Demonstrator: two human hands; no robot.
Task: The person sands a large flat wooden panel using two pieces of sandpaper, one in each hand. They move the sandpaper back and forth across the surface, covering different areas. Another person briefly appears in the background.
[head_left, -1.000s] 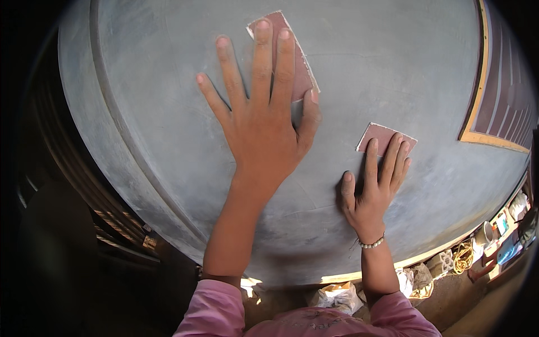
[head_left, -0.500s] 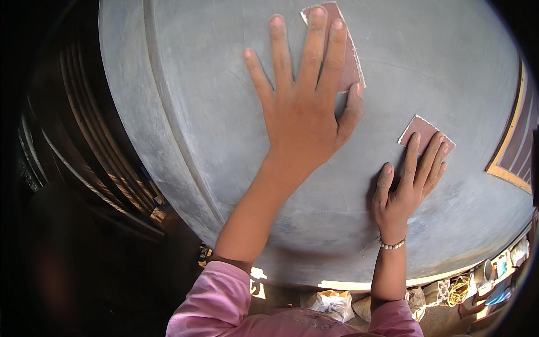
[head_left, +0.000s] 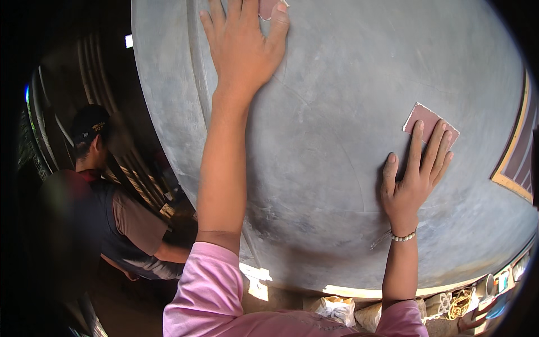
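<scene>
The bare left hand (head_left: 247, 53) is lying at the upper left of a broad, smooth, mottled grey wall (head_left: 331, 140), its fingers spreading and running out past the top of the view. A reddish-brown sandpaper sheet with pale ragged edges (head_left: 268, 10) is showing in part between its index finger and thumb, at the wall's top. Grip: wide; fingertip contact cannot be told.

The bare right hand (head_left: 412, 188) is resting on the right half of the wall, its thumb standing apart and its fingers extending over the lower part of a rectangular reddish-brown sandpaper piece (head_left: 422, 119), which is lying flat on the wall. Grip: wide, not clasping. A bracelet of pale round beads (head_left: 403, 237) is circling the wrist.

A yellow wooden frame (head_left: 508, 182) is bordering the wall's right side. Beyond the wall's left edge, a co-worker in dark cap and brown sleeve (head_left: 137, 222) is facing toward the wall. At its foot, a crumpled white bag (head_left: 337, 310) and coiled yellow cord (head_left: 460, 303) are lying.
</scene>
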